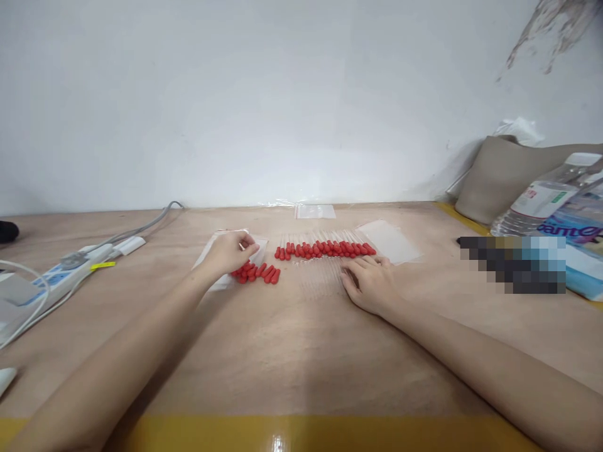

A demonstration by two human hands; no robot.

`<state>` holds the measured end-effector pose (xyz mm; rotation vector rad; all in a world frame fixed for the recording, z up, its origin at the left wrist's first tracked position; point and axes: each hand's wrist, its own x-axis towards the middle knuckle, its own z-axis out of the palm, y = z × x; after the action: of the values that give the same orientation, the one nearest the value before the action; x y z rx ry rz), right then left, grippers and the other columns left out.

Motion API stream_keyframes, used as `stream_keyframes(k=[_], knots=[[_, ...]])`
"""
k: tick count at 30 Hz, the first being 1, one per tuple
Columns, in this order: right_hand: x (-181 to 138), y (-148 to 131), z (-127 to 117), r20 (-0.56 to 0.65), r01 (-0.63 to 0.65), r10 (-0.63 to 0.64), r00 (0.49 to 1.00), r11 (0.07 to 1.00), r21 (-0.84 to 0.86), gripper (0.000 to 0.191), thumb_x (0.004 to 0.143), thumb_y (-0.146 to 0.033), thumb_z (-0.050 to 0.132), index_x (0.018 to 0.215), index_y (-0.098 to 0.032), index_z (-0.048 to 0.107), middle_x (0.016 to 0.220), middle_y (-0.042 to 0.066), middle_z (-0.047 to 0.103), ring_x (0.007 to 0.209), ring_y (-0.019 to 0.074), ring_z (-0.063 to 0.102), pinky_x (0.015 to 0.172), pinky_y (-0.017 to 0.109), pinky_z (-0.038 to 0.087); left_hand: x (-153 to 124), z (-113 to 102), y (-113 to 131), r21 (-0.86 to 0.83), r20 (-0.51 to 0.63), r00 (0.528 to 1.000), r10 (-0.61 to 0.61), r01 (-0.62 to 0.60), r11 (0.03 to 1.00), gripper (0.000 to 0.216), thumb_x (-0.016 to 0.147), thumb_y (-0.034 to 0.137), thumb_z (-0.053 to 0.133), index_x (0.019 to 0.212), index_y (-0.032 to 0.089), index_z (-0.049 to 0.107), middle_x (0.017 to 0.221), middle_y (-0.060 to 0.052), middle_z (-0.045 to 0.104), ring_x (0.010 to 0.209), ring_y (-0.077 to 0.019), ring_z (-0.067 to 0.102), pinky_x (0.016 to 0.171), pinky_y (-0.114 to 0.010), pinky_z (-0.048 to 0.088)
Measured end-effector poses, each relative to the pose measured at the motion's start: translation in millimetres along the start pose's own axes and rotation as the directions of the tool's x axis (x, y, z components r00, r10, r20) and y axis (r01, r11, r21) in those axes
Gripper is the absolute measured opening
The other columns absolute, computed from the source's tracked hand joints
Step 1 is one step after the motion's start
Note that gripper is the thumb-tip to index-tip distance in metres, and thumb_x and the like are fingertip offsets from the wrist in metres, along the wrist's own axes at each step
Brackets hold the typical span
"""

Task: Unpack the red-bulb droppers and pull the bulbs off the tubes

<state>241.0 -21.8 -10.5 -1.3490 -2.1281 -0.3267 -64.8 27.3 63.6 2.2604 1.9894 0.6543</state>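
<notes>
A pale wall (254,107), stained at upper right, stands behind a wood-toned table (264,351) edged in yellow.

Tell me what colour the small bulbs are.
The small bulbs are red, clearest in the head view.

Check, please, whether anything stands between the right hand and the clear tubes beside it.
Nothing visible does. The right hand is at the right edge of the clear tubes; the red row lies beyond them, not between.

Clear tubes (323,277) partly hidden by right grip (372,284), black object (7,231) cut off left, dark item (518,267) pixelated
</notes>
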Motion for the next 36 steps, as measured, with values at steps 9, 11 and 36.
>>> stream_keyframes(k=[9, 11, 36], knots=[[1.7, -0.8, -3.1, 0.049, -0.003, 0.002, 0.999, 1.0, 0.03, 0.022, 0.085, -0.029, 0.043, 0.096, -0.021, 0.06, 0.094, 0.003, 0.067, 0.089, 0.0183, 0.055, 0.086, 0.038, 0.022, 46.4, 37.0, 32.8, 0.02, 0.265, 0.952, -0.154, 0.155, 0.988, 0.032, 0.063, 0.029, 0.063, 0.091, 0.016, 0.055, 0.088, -0.009, 0.065, 0.079, -0.0218, 0.062, 0.06, -0.025, 0.044], [2.3, -0.2, -2.7, 0.049, -0.026, 0.024, 0.999, 0.999, 0.045, 0.023, 0.086, -0.026, 0.04, 0.096, -0.022, 0.06, 0.093, 0.003, 0.067, 0.09, 0.0182, 0.055, 0.086, 0.038, 0.022, 52.6, 43.8, 35.3, 0.018, 0.3, 0.937, -0.181, 0.184, 0.983, 0.031, 0.059, 0.024, 0.065, 0.087, 0.015, 0.057, 0.08, -0.008, 0.065, 0.075, -0.0223, 0.062, 0.057, -0.025, 0.044], [11.2, -6.5, 0.6, -0.131, 0.29, -0.278, 0.952, 0.953, 0.084, 0.032, 0.083, -0.04, 0.051, 0.111, -0.027, 0.059, 0.104, 0.006, 0.061, 0.097, 0.0191, 0.051, 0.089, 0.04, 0.027, -54.9, 72.0, 41.1, -0.134, -0.325, 0.71, 0.625, -0.688, 0.713, 0.014, 0.084, 0.02, 0.049, 0.094, 0.017, 0.059, 0.097, -0.008, 0.058, 0.091, -0.0169, 0.056, 0.08, -0.034, 0.048]])
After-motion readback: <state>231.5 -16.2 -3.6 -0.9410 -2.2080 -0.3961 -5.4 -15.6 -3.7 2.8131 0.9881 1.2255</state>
